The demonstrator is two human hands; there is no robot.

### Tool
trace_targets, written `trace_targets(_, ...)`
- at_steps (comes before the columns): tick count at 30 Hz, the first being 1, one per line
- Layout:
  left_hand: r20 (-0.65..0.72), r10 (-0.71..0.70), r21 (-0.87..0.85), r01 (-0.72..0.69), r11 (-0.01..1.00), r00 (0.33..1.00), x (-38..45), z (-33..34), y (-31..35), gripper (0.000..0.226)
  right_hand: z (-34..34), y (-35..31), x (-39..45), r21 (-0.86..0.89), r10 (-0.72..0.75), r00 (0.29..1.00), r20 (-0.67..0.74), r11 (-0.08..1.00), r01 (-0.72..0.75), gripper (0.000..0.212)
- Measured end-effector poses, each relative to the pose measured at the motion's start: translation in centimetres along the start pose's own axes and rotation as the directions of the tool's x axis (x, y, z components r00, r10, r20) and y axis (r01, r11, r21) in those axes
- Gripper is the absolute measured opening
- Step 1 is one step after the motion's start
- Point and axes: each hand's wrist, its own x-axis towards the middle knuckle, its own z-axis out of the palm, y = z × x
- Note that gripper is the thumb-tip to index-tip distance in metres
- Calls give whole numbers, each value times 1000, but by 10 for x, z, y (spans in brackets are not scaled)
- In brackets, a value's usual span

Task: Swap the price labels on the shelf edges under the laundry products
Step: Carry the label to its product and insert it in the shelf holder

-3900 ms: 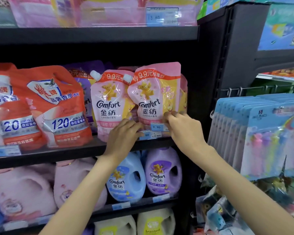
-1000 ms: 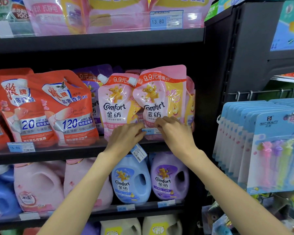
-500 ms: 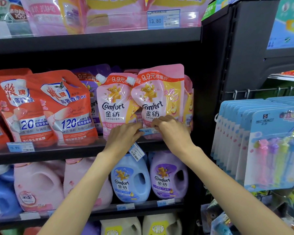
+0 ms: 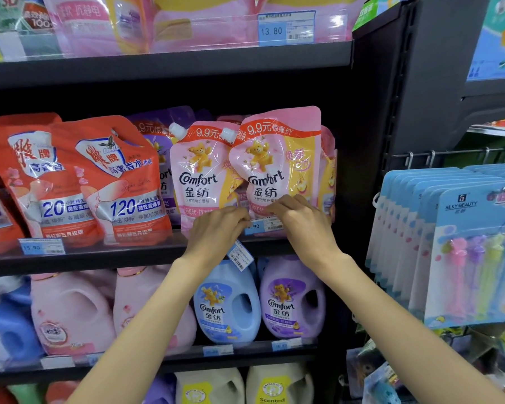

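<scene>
Both hands are at the front edge of the middle shelf (image 4: 123,259), below the pink Comfort pouches (image 4: 274,170). A blue and white price label reading 9.90 (image 4: 264,225) sits between them in the clear strip. My left hand (image 4: 216,231) pinches its left end. My right hand (image 4: 301,223) pinches its right end. A second price label (image 4: 240,256) hangs tilted from under my left hand, barcode downward, in front of the blue Comfort bottle (image 4: 226,304).
Red detergent pouches (image 4: 105,182) with a 15.90 label (image 4: 40,246) stand to the left. A purple bottle (image 4: 293,301) and pink bottles (image 4: 70,313) fill the lower shelf. A 13.80 label (image 4: 286,29) is on the top shelf. Blue carded packs (image 4: 461,243) hang at right.
The 9.90 label has gone up from the shelf edge into the strip between my hands. The second label now hangs below my left hand. Over the last second the hands barely moved.
</scene>
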Motion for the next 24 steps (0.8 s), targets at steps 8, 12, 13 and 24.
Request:
trace_targets(8, -37, 63, 18, -62, 998, 997, 0, 6, 3, 13, 4, 6, -6, 23, 23, 1000, 0, 999, -23, 40)
trace_targets(12, -107, 83, 24, -81, 996, 991, -3, 5, 3, 14, 5, 6, -5, 18, 33, 999, -3, 999, -33, 44)
trace_targets(13, -112, 89, 25, -87, 996, 990, -4, 6, 3, 14, 6, 6, -6, 15, 33, 999, -4, 999, -33, 45)
trace_targets(24, -88, 92, 92, -84, 992, 992, -14, 12, 1, 19, 19, 9, -12, 15, 60, 997, -39, 998, -59, 50)
